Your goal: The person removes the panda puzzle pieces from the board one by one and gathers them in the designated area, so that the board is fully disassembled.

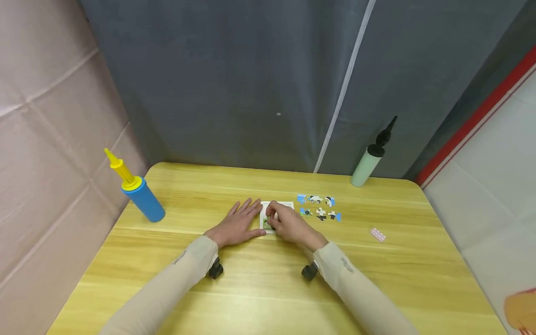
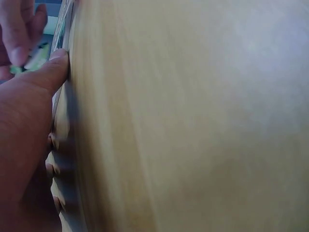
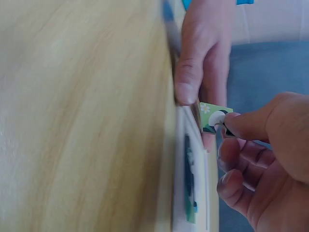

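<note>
A white puzzle tray (image 1: 289,203) lies on the wooden table between my two hands. My left hand (image 1: 238,225) rests flat with spread, straight fingers at the tray's left side, its thumb touching the near edge. Over the tray, my right hand (image 1: 291,225) pinches a puzzle piece (image 3: 211,115) between thumb and fingers; the piece is green with a white flower and a black-and-white figure, tilted up in the right wrist view. Part of a green picture shows inside the tray, but my right hand hides much of it. Several loose puzzle pieces (image 1: 320,213) lie just right of the tray.
A blue pump with a yellow nozzle (image 1: 144,200) stands at the table's left edge. At the back right is a pale green pump with a black top (image 1: 365,166). A pink studded block (image 1: 378,234) lies to the right. A grey curtain (image 1: 234,93) hangs behind the table.
</note>
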Demonstrator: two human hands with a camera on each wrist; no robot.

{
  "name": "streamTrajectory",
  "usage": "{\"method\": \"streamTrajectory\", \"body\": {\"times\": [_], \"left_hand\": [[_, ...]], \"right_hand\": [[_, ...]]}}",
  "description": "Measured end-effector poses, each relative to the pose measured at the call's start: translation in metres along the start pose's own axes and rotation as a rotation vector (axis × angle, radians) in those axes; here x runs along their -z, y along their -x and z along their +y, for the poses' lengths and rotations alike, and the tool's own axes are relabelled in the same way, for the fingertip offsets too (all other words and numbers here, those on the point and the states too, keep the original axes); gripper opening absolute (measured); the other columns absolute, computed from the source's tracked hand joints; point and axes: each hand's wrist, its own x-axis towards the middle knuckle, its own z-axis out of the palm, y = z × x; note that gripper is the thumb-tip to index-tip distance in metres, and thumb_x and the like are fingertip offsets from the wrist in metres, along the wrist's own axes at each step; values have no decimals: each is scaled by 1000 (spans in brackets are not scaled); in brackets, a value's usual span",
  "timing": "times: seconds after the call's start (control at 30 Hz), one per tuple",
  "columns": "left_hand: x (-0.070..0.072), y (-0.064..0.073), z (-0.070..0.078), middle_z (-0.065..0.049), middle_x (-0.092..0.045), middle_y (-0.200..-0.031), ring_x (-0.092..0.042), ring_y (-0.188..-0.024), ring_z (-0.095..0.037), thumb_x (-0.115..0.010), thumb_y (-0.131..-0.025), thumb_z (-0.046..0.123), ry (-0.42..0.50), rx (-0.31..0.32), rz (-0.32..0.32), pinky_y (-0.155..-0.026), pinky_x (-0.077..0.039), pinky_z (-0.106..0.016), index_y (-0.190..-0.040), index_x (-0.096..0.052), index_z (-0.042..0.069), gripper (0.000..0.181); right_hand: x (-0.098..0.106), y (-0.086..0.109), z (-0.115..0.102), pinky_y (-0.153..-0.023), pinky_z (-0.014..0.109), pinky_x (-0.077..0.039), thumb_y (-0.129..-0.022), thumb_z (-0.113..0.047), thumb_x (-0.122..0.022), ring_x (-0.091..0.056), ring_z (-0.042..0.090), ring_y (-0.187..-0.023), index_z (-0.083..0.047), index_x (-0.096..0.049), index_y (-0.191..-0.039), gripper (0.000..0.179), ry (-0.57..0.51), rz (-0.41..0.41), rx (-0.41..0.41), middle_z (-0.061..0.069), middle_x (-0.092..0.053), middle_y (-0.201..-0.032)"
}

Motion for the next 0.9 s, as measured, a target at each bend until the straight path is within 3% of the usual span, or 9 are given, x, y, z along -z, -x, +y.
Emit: {"method": "streamTrajectory", "body": {"times": [0.23,0.37,0.6,0.9], "left_hand": [[3,2,-2,-4,-10,-182,-4,-170,-32,-50,-107,63,-6,-6,10,-137,-4,-61,-172,-21,13,87],[4,3,-2,-6,-11,-182,-5,-170,-34,-52,-108,60,3,-11,20,-137,-4,-62,-172,-22,11,86],[3,5,-5,-8,-11,-182,-6,-170,-36,-52,-108,59,5,-24,36,-137,-4,-63,-172,-23,10,86],[4,5,-7,-8,-12,-182,-7,-170,-37,-53,-107,60,11,-27,40,-136,-5,-64,-171,-23,10,86]], "right_hand": [[14,13,2,-58,24,-42,-108,-16,-64,-51,11,-65,-10,-62,-116,10,-86,34,-39,2,-64,-84],[24,23,10,-59,23,-43,-106,-13,-66,-50,11,-66,-12,-61,-112,7,-127,68,-58,1,-65,-89],[38,41,40,-64,23,-44,-104,-9,-68,-51,13,-72,-9,-61,-109,9,-102,124,-93,5,-66,-96],[43,55,66,-66,22,-46,-102,-4,-69,-54,13,-76,-5,-64,-107,7,-84,114,-146,6,-68,-93]]}}
